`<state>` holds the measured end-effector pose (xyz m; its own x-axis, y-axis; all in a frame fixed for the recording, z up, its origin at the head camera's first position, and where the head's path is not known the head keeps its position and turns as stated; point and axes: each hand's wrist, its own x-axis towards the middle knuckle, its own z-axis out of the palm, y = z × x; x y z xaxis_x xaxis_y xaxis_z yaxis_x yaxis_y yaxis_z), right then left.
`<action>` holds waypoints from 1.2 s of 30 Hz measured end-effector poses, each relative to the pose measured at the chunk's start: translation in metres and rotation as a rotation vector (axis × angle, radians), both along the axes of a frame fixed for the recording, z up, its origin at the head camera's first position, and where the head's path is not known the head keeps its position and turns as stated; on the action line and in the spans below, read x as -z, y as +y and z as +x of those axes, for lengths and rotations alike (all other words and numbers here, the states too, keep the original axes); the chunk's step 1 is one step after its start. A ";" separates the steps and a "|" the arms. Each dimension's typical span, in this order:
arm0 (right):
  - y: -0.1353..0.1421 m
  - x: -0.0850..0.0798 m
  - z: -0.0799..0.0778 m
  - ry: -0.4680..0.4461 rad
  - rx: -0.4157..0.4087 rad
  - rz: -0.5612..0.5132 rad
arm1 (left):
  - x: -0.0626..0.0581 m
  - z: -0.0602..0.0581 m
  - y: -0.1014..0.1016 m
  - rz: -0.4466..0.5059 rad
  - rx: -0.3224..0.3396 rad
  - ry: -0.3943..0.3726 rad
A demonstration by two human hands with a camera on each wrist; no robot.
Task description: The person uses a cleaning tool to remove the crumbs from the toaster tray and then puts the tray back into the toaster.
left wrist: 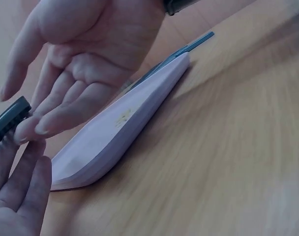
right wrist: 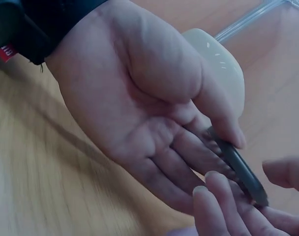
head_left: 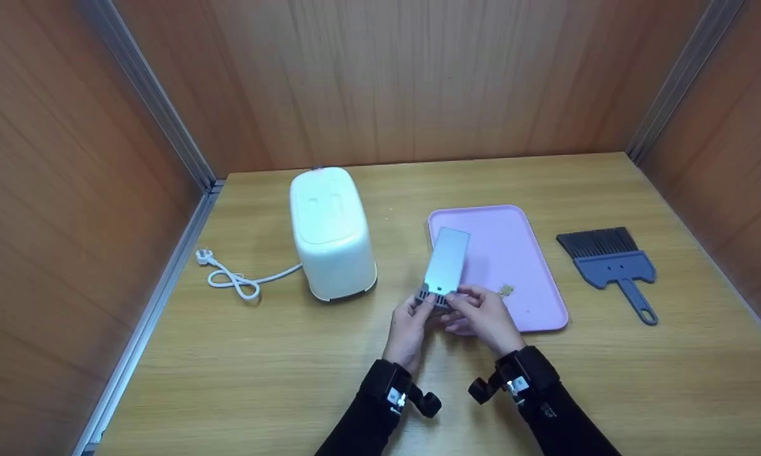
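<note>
A flat silvery crumb tray (head_left: pixel 447 258) with a dark slotted end is held in front of my body, overlapping the left side of the pink tray in the head view. My left hand (head_left: pixel 408 332) pinches the left corner of its slotted end, thumb on top. At the other corner my right hand (head_left: pixel 487 318) grips it the same way, thumb above and fingers below. The right wrist view shows the dark end (right wrist: pixel 242 172) edge-on between thumb and fingers. Small yellowish crumbs (head_left: pixel 506 290) lie on the pink tray (head_left: pixel 497 253).
Left of the hands stands a white toaster (head_left: pixel 339 253), its white cord (head_left: pixel 279 274) tied in a loop with the plug (head_left: pixel 204 256) at its end. To the right lies a blue-grey brush (head_left: pixel 615 267) with dark bristles. Wooden panels (head_left: pixel 406 82) enclose the table's back and sides.
</note>
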<state>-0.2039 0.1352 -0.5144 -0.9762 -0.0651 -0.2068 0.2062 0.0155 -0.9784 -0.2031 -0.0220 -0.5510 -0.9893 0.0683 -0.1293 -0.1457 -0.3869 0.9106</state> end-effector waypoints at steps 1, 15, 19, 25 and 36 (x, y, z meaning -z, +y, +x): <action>-0.002 0.001 0.000 0.004 0.013 -0.007 | -0.001 0.001 0.001 -0.004 0.001 -0.003; 0.002 0.001 0.003 -0.019 0.025 -0.130 | -0.011 0.007 0.002 -0.014 0.004 -0.057; 0.005 -0.001 0.003 -0.013 -0.033 -0.124 | -0.015 0.008 -0.012 -0.025 -0.003 -0.063; 0.010 -0.004 0.003 -0.009 -0.063 -0.099 | -0.017 0.014 -0.052 -0.063 -0.021 -0.037; 0.024 -0.004 0.007 0.006 -0.062 -0.066 | -0.058 0.008 -0.155 -0.146 -0.361 -0.091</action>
